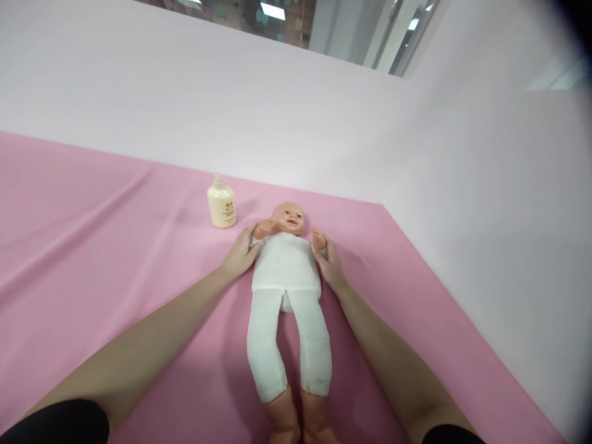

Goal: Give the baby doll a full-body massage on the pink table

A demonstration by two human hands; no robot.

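Note:
A baby doll (287,265) with a white cloth body and bare plastic head, hands and feet lies on its back, feet towards me. My left hand (241,253) is closed around the doll's arm on the left side, near its wrist. On the other side, my right hand (331,262) grips the doll's other arm just below its small hand. Both doll hands stick up beside its head. My fingers are partly hidden behind the doll's arms.
A cream-coloured pump bottle (221,203) stands left of the doll's head. Pink cloth (152,246) with a few creases covers the surface. White walls (231,105) rise at the back and right, with a window (296,24) above.

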